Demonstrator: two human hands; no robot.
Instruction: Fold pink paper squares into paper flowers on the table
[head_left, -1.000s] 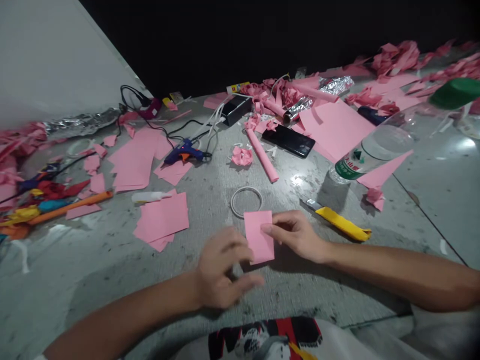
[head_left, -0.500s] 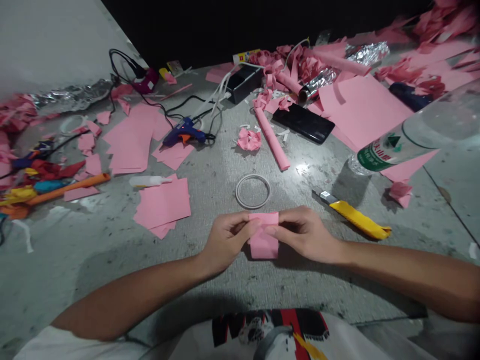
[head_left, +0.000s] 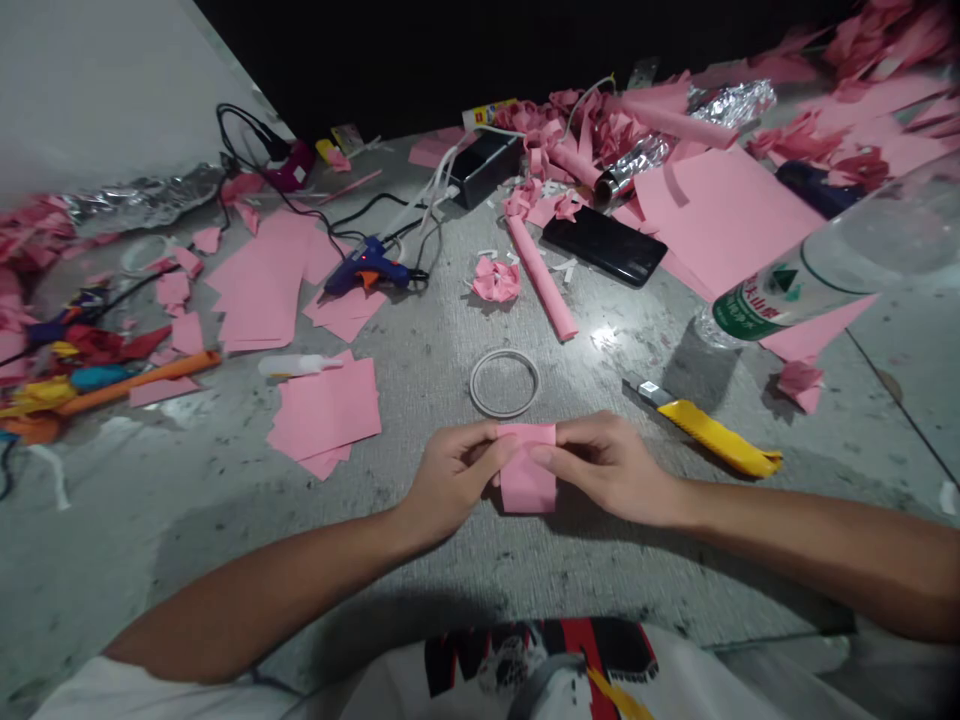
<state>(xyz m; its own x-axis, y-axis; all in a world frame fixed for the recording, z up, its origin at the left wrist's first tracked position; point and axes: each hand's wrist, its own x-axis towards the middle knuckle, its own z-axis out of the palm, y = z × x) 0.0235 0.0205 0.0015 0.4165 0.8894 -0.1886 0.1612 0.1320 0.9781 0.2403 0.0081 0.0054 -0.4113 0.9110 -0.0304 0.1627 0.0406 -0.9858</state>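
A small pink paper rectangle lies on the grey table near its front edge, its top edge folded over. My left hand pinches the paper's upper left edge with fingertips. My right hand grips the upper right edge, the thumb pressing on the fold. Both hands meet at the paper's top. A thin white ring lies just beyond the paper. A yellow utility knife rests to the right of my right hand.
A stack of pink sheets and a glue bottle lie to the left. Farther back are a blue glue gun, a rolled pink tube, a black phone and a plastic bottle at right. Paper scraps cover the far table.
My left hand came up from the table to the paper's upper left edge, and the paper's top edge has been folded over. The view shifted slightly.
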